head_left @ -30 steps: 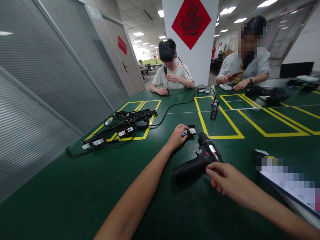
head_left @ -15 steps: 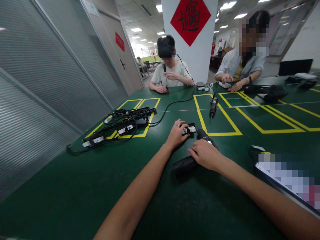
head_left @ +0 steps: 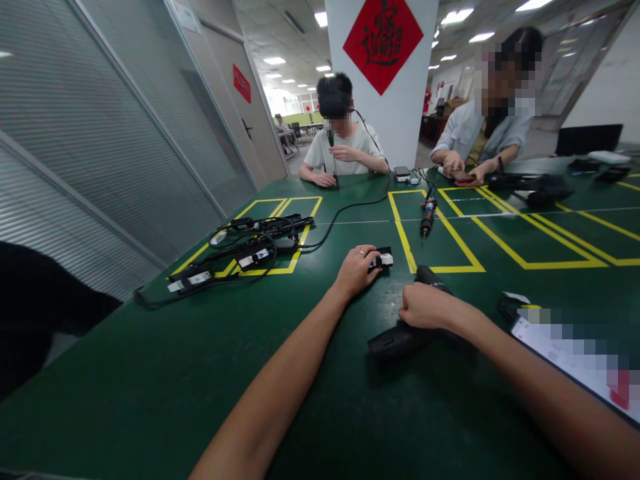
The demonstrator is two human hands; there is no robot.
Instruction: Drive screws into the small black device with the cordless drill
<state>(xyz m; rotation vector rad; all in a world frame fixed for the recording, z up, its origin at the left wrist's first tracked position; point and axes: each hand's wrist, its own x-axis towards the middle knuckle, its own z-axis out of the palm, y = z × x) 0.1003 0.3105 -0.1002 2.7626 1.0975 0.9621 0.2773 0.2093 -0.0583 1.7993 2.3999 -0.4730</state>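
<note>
My left hand [head_left: 356,269] rests on the green table [head_left: 320,373], its fingers closed on a small black and white part [head_left: 383,259] at the table's middle. My right hand [head_left: 427,305] is wrapped round a black cordless drill [head_left: 405,332], which lies just right of the left hand with its nose pointing away from me. The drill's handle sticks out toward me below the hand.
A bundle of black cables and tools [head_left: 240,250] lies in a yellow box at the left. An electric screwdriver [head_left: 428,217] lies in the middle yellow box. Two people sit at the far edge. A black object [head_left: 513,305] and blurred paper are at the right.
My right hand moved from beside the drill onto it and closed round its body, and the drill shifted slightly right. My left hand stayed on the small part.
</note>
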